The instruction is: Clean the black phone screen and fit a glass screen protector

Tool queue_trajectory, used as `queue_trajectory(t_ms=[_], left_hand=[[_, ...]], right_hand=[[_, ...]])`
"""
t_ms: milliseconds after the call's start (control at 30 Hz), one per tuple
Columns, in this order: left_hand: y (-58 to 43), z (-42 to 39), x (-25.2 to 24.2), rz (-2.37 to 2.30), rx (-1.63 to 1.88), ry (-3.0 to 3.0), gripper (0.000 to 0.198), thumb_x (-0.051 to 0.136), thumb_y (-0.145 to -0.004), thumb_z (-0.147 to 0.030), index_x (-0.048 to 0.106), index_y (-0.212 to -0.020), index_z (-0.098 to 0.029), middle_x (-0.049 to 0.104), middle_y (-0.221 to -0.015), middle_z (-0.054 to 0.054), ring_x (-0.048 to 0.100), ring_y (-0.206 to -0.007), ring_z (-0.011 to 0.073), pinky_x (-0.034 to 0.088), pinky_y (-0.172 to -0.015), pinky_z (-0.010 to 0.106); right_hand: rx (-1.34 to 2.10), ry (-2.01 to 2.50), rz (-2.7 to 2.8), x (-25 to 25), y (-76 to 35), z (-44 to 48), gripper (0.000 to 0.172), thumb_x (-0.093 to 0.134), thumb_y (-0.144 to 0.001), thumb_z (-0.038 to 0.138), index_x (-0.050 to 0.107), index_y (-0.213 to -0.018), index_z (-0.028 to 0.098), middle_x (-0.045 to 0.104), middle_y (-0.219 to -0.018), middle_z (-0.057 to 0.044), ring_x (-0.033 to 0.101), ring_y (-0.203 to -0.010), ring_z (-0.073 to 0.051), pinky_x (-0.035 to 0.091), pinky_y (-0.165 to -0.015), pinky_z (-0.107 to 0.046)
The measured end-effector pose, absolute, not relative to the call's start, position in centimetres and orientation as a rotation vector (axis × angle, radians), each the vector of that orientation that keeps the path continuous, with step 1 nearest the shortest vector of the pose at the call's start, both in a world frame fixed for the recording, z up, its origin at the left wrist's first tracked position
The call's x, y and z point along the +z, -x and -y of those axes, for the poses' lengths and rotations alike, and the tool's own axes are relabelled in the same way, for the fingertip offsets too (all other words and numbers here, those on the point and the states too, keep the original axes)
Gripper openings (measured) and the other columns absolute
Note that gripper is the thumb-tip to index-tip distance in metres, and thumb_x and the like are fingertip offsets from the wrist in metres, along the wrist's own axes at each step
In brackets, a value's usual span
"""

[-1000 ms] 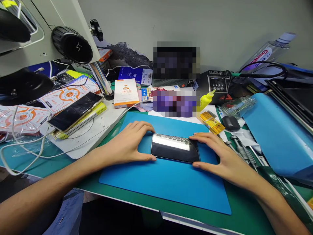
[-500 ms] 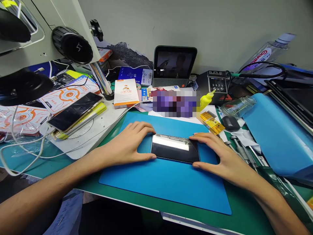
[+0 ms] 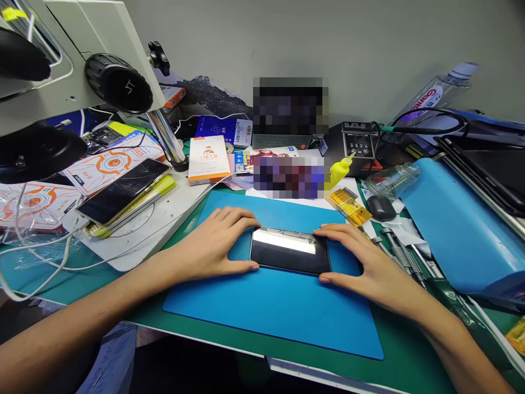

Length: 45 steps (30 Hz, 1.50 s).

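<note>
A dark smartphone (image 3: 290, 251) lies screen up on a blue work mat (image 3: 274, 306) in front of me. My left hand (image 3: 213, 243) grips the phone's left end, thumb at the near corner and fingers curled over the far corner. My right hand (image 3: 361, 262) holds the right end the same way, thumb at the near corner, index finger along the far edge. Both hands rest on the mat.
A microscope (image 3: 74, 65) overhangs the left. Another phone (image 3: 123, 191) lies on a stack beside it. An orange-white box (image 3: 208, 158), yellow bottle (image 3: 338, 169), soldering station (image 3: 359, 142), glass jar (image 3: 391, 180), tools (image 3: 404, 254) and a rolled blue mat (image 3: 455, 224) crowd the back and right.
The view has shifted slightly; both hands stay on the ends of the phone, which has not visibly moved on the mat.
</note>
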<state>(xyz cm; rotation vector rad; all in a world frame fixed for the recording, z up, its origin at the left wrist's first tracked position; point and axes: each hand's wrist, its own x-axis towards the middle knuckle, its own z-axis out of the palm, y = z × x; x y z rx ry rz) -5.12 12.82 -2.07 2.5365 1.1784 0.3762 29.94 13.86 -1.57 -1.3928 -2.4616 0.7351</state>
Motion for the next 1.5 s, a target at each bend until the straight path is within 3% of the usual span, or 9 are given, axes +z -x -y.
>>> queue_trajectory(t_ms=[1500], left_hand=[[4.78, -12.65, -2.79, -1.236, 0.362, -2.514, 0.061, 0.067, -0.093, -0.058, 0.051, -0.143, -0.027, 0.055, -0.146, 0.009, 0.051, -0.131, 0.033, 0.041, -0.11, 0.05]], right_hand=[[0.812, 1.39, 2.416, -0.7, -29.42, -13.11, 0.068, 0.077, -0.084, 0.062, 0.058, -0.142, 0.033, 0.056, -0.147, -0.008, 0.054, -0.139, -0.033, 0.046, -0.117, -0.049]])
